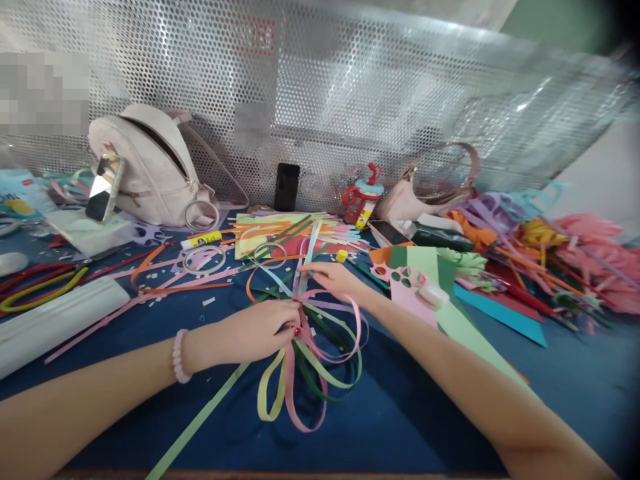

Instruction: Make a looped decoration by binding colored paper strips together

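Observation:
My left hand (260, 330) pinches the centre of a bundle of looped paper strips (313, 370), pink, yellow and green, that fan out toward me over the blue table (400, 413). A beaded bracelet sits on that wrist. My right hand (336, 279) lies just beyond the bundle, fingertips on a light blue paper strip (309, 257) that runs away from me toward a pile of cut strips (290, 233).
A pale backpack (150, 167), a phone (287, 187), a small red bottle (361, 197) and a handbag (425, 193) line the perforated metal wall. Glue stick (201, 241), tape ring (204, 260), green and pink paper sheets (440, 293) and paper flowers (575, 260) crowd the table.

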A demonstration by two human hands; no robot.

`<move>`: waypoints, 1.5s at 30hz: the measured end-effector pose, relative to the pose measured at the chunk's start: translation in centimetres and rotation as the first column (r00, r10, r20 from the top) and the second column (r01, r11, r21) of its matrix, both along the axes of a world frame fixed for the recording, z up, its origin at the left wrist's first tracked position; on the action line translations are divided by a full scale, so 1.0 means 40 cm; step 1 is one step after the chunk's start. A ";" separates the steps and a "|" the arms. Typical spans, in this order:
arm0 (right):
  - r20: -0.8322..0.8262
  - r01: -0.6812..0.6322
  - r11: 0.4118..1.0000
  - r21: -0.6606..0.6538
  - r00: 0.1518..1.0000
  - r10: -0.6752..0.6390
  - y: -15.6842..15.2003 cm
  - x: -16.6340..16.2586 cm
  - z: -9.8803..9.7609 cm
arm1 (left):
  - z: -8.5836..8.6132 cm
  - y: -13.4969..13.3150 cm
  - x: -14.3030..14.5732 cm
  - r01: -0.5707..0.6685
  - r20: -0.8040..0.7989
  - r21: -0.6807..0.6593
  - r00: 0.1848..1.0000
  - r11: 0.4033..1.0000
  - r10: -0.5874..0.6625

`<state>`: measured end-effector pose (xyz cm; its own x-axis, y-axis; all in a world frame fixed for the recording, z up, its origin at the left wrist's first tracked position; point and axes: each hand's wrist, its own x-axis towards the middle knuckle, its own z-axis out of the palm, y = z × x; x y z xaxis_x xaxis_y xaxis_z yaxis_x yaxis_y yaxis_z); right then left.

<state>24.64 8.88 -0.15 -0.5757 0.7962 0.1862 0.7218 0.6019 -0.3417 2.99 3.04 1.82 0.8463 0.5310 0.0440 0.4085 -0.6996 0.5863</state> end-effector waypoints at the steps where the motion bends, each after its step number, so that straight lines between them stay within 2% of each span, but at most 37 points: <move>1: -0.035 -0.021 0.999 -0.028 0.999 0.020 0.000 0.002 0.001 | 0.000 0.000 0.000 0.004 0.006 -0.001 1.000 1.000 -0.004; 4: -0.113 -0.062 0.994 -0.085 0.992 0.052 -0.003 0.007 0.009 | 0.001 0.000 0.000 0.014 0.008 0.007 1.000 1.000 -0.014; 7: -0.131 -0.046 0.995 -0.084 0.991 0.035 -0.004 0.009 0.010 | 0.004 -0.001 0.000 0.009 -0.001 0.011 1.000 1.000 -0.009; 14: -0.012 0.106 0.994 0.009 0.994 -0.106 0.006 0.017 -0.026 | 0.008 -0.007 0.001 0.043 0.003 0.008 0.999 0.999 -0.043; 18: 0.058 0.208 0.978 -0.009 0.977 -0.207 0.006 0.028 -0.049 | 0.001 -0.008 0.002 0.039 -0.035 0.032 0.999 0.999 -0.038; 24: 0.074 0.219 0.975 -0.044 0.974 -0.215 0.007 0.029 -0.061 | -0.001 -0.006 0.003 0.030 -0.051 0.031 0.998 0.999 -0.028; 28: -0.018 0.161 0.985 -0.060 0.987 -0.162 0.015 0.020 -0.049 | 0.001 -0.006 0.002 0.011 -0.032 0.015 0.999 1.000 -0.010; 34: -0.196 0.058 0.984 -0.169 0.976 -0.091 0.019 0.025 -0.020 | 0.000 -0.008 0.002 0.003 -0.035 0.031 0.999 1.000 -0.002; 38: -0.243 -0.024 0.976 -0.215 0.970 -0.030 0.014 0.032 -0.004 | -0.005 -0.005 0.002 0.004 -0.044 0.048 0.999 0.999 -0.002; 42: -0.264 -0.169 0.925 -0.341 0.961 0.078 0.006 0.037 0.015 | -0.012 -0.002 0.002 0.011 -0.033 0.055 0.999 0.998 -0.009; 45: -0.359 -0.233 0.879 -0.417 0.930 0.077 0.005 0.040 0.019 | -0.012 -0.002 0.001 0.019 -0.039 0.058 0.999 0.998 -0.016</move>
